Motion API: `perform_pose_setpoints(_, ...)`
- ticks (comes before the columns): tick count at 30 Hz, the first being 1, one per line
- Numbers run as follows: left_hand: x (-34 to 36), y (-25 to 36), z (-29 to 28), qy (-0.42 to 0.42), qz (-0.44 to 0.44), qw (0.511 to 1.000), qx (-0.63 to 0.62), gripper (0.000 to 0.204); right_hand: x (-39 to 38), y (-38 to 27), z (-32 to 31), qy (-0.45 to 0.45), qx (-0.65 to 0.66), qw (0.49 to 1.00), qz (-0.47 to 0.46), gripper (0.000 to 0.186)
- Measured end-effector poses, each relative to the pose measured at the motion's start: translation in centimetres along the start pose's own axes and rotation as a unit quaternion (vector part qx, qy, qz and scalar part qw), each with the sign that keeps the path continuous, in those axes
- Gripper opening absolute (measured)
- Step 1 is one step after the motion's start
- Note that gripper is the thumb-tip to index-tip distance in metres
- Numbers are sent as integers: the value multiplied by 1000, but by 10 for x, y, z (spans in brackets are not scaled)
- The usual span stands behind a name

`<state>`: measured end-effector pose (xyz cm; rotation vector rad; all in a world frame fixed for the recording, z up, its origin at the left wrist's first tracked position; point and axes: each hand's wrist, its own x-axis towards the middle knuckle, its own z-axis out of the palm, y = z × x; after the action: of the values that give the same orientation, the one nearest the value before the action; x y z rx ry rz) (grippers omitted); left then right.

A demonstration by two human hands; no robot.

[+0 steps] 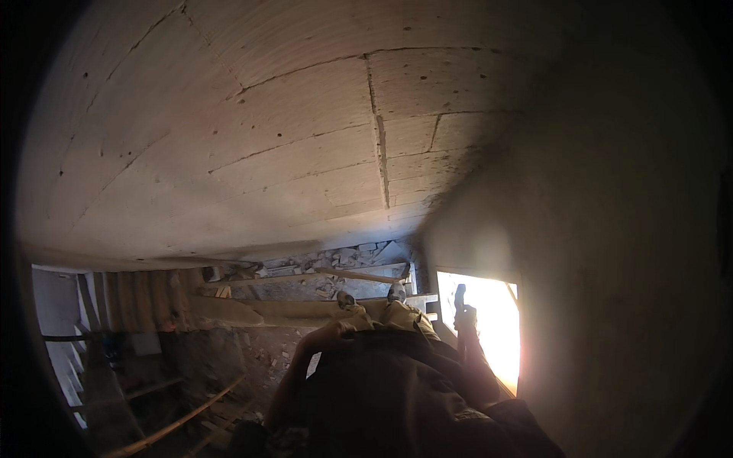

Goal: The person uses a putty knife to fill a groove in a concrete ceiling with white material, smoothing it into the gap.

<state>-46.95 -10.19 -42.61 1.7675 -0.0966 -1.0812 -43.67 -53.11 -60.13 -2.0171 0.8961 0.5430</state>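
My right hand (467, 319) is raised at my right side, dark against a bright opening. It is closed on a dark, narrow hand tool (460, 295) whose upper end points upward. The tool shows only as a silhouette, so its exact kind is unclear. My left hand (340, 334) rests near my waist, with the elbow bent out. Shadow hides its fingers, and no held thing can be made out there. In front of me rises a pale block wall (305, 137) with cracked joints and one deep vertical groove.
My shoes (397, 291) stand by a wooden plank (259, 311). Broken rubble (351, 258) lies along the wall's foot. The bright opening (500, 328) is set in the shaded right wall (603, 229). Below left are dark gaps, a long thin batten (191, 416) and upright boards (145, 301).
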Motion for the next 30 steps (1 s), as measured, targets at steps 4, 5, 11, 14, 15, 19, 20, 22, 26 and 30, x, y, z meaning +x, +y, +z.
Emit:
perform_pose_setpoints(4, -4, 31, 4, 203, -62, 974, -82, 26, 4, -10, 4, -56, 67, 996, -9, 46)
perform_pose_setpoints(5, 1, 22, 6, 213, -61, 971, -86, 26, 8, -4, 8, -56, 67, 995, -44, 46)
perform_pose_setpoints(11, 20, -53, 43, 311, -82, 945, -61, 28, -33, -75, 19, -105, 37, 992, -53, 40)
perform_pose_setpoints(14, 20, -65, 42, 365, -95, 926, -15, 31, -36, -83, 25, -123, 35, 991, -50, 40)
perform_pose_setpoints(15, 21, -64, 39, 380, -86, 921, -9, 32, -26, -70, 32, -108, 27, 990, -85, 40)
perform_pose_setpoints(19, 31, -94, 50, 400, -130, 905, 58, 31, 6, -52, 56, -92, -19, 984, -154, 40)
perform_pose_setpoints(20, 27, -100, 53, 342, -150, 927, 9, 32, 4, -65, 54, -97, -30, 983, -150, 41)
perform_pose_setpoints(22, 17, -112, 56, 219, -191, 952, -90, 34, -8, -97, 53, -84, -29, 973, -214, 40)
perform_pose_setpoints(26, -25, -77, 22, 61, -103, 943, -312, 55, -36, -168, 56, -63, 59, 944, -319, 33)
perform_pose_setpoints(30, -36, -109, 13, 115, -174, 880, -426, 77, -31, -237, 88, -29, 58, 942, -330, 22)
